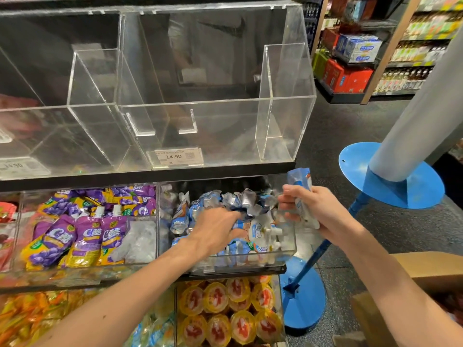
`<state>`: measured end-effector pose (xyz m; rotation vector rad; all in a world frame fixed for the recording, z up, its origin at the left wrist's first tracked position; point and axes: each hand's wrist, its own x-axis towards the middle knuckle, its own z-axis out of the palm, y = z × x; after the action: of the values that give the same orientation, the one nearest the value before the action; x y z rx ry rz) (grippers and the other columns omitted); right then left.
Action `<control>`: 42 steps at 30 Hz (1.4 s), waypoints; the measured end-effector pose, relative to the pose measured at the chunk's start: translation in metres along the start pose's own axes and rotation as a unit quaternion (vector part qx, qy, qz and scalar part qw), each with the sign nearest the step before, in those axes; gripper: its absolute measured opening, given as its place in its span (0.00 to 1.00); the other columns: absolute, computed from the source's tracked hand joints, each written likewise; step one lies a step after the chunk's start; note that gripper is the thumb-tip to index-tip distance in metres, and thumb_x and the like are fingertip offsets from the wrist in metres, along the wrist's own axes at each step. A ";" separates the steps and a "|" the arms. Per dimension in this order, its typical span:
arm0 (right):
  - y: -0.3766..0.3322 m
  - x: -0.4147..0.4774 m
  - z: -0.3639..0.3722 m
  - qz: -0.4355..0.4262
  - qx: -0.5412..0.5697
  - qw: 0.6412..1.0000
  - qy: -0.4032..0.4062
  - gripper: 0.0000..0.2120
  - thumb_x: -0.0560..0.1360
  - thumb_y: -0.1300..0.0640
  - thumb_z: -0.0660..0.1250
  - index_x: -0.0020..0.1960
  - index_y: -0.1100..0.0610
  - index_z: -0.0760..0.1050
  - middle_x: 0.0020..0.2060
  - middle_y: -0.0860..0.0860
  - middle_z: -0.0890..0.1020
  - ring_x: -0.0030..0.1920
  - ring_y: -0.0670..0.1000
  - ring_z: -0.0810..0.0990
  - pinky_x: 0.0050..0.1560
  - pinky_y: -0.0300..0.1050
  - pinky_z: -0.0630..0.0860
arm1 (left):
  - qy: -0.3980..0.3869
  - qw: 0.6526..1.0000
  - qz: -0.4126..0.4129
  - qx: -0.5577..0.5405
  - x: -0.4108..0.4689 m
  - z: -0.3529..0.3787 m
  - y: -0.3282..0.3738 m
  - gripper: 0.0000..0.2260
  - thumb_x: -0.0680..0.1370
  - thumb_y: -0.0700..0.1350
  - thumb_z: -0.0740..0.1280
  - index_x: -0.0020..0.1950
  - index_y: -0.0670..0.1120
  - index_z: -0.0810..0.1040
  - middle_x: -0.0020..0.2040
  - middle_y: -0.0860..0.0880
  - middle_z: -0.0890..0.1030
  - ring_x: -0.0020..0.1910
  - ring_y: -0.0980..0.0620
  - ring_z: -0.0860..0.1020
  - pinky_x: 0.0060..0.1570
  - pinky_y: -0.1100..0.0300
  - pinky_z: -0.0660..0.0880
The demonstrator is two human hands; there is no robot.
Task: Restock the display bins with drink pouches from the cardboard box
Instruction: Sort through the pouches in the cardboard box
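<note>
The left hand (pixel 218 225) reaches forward, knuckles up, fingers curled down into the heap of blue pouches (pixel 258 234) in the clear bin (pixel 293 249); the fingertips are buried, so whether they pinch one cannot be told. Just right of it, the right hand (pixel 309 209) grips an upright drink pouch (pixel 299 177). The cardboard box (pixel 426 274) sits under the right forearm, cut off by the frame.

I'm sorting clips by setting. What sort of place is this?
Most likely a shop, probably a supermarket or snack store. Clear bins hold packaged drink pouches, a price tag reading 14.90 sits on the upper bin, and shelves of bottled and boxed goods stand behind.
</note>
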<state>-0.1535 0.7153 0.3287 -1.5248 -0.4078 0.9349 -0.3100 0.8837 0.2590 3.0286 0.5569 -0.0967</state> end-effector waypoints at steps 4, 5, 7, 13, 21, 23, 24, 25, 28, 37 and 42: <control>0.008 -0.005 0.002 0.028 -0.034 0.998 -0.043 0.09 0.76 0.55 0.70 0.49 0.62 0.78 0.43 0.58 0.79 0.43 0.54 0.78 0.46 0.50 0.77 | -0.019 0.998 -0.013 0.064 0.018 0.020 0.013 0.23 0.80 0.63 0.59 0.61 0.46 0.74 0.51 0.45 0.82 0.52 0.43 0.81 0.54 0.50 0.74; 0.011 -0.005 0.003 0.034 -0.039 0.998 -0.046 0.08 0.77 0.56 0.70 0.49 0.62 0.77 0.43 0.57 0.78 0.42 0.53 0.78 0.43 0.47 0.78 | -0.018 0.997 -0.010 0.070 0.022 0.025 0.014 0.23 0.80 0.64 0.58 0.61 0.46 0.74 0.51 0.44 0.82 0.52 0.43 0.80 0.55 0.50 0.73; 0.017 -0.006 0.005 0.043 -0.056 0.997 -0.043 0.09 0.77 0.56 0.70 0.47 0.63 0.76 0.41 0.57 0.77 0.39 0.51 0.77 0.41 0.44 0.79 | -0.017 0.997 -0.001 0.077 0.029 0.030 0.013 0.23 0.81 0.64 0.56 0.61 0.46 0.75 0.51 0.45 0.82 0.53 0.43 0.80 0.53 0.51 0.73; 0.022 -0.006 0.012 0.051 -0.094 0.993 -0.039 0.09 0.76 0.56 0.71 0.47 0.62 0.78 0.41 0.57 0.77 0.39 0.50 0.78 0.46 0.47 0.81 | -0.048 0.994 0.042 0.087 0.029 0.046 0.006 0.23 0.81 0.62 0.57 0.67 0.50 0.75 0.61 0.46 0.73 0.60 0.46 0.70 0.53 0.51 0.71; 0.018 -0.005 0.020 0.056 -0.177 0.975 -0.125 0.07 0.75 0.57 0.72 0.49 0.60 0.79 0.40 0.55 0.78 0.39 0.50 0.77 0.40 0.43 0.76 | 0.073 0.959 0.045 -0.271 0.002 -0.008 0.000 0.18 0.80 0.43 0.66 0.70 0.52 0.74 0.59 0.54 0.77 0.58 0.55 0.75 0.56 0.60 0.74; 0.015 -0.002 0.027 0.057 -0.242 0.957 -0.151 0.09 0.74 0.57 0.72 0.50 0.61 0.78 0.40 0.55 0.78 0.37 0.48 0.78 0.38 0.41 0.75 | 0.063 0.921 0.067 -0.378 -0.012 -0.037 0.001 0.27 0.76 0.40 0.71 0.72 0.58 0.71 0.62 0.58 0.74 0.60 0.60 0.74 0.54 0.67 0.73; 0.012 0.000 0.033 0.052 -0.265 0.948 -0.168 0.11 0.74 0.57 0.72 0.52 0.63 0.78 0.40 0.55 0.79 0.37 0.48 0.78 0.38 0.41 0.75 | 0.046 0.918 0.083 -0.385 -0.017 -0.050 0.002 0.29 0.75 0.41 0.73 0.73 0.60 0.69 0.64 0.59 0.72 0.63 0.62 0.72 0.56 0.69 0.72; 0.010 0.001 0.039 0.047 -0.270 0.943 -0.188 0.15 0.74 0.57 0.72 0.56 0.64 0.77 0.41 0.56 0.78 0.38 0.49 0.78 0.38 0.42 0.75 | 0.033 0.924 0.100 -0.368 -0.021 -0.059 0.001 0.29 0.75 0.44 0.74 0.73 0.61 0.69 0.67 0.60 0.71 0.64 0.63 0.71 0.58 0.70 0.71; 0.001 0.006 0.054 0.051 -0.287 0.931 -0.218 0.22 0.73 0.58 0.73 0.64 0.58 0.69 0.46 0.55 0.78 0.35 0.43 0.80 0.34 0.36 0.74 | 0.033 0.950 0.106 -0.290 -0.028 -0.064 -0.006 0.21 0.75 0.54 0.73 0.68 0.60 0.75 0.67 0.60 0.70 0.64 0.62 0.70 0.61 0.65 0.70; 0.006 0.033 0.054 -0.048 -0.606 0.754 -0.248 0.08 0.75 0.52 0.73 0.51 0.53 0.78 0.46 0.52 0.82 0.45 0.51 0.80 0.43 0.45 0.74 | 0.003 0.967 -0.044 -0.253 -0.032 -0.013 -0.001 0.17 0.78 0.63 0.63 0.55 0.51 0.71 0.36 0.52 0.75 0.36 0.53 0.73 0.35 0.54 0.67; 0.040 0.043 0.042 -0.122 -0.675 0.697 -0.208 0.14 0.76 0.56 0.71 0.59 0.57 0.72 0.53 0.54 0.79 0.50 0.55 0.78 0.44 0.47 0.70 | -0.029 0.976 -0.082 -0.199 -0.016 0.006 0.013 0.17 0.78 0.61 0.66 0.55 0.49 0.71 0.35 0.51 0.75 0.34 0.52 0.70 0.34 0.55 0.64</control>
<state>-0.1690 0.7668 0.2799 -2.4160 -1.9071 0.7133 -0.3203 0.8656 0.2544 2.5818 0.7224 -0.0693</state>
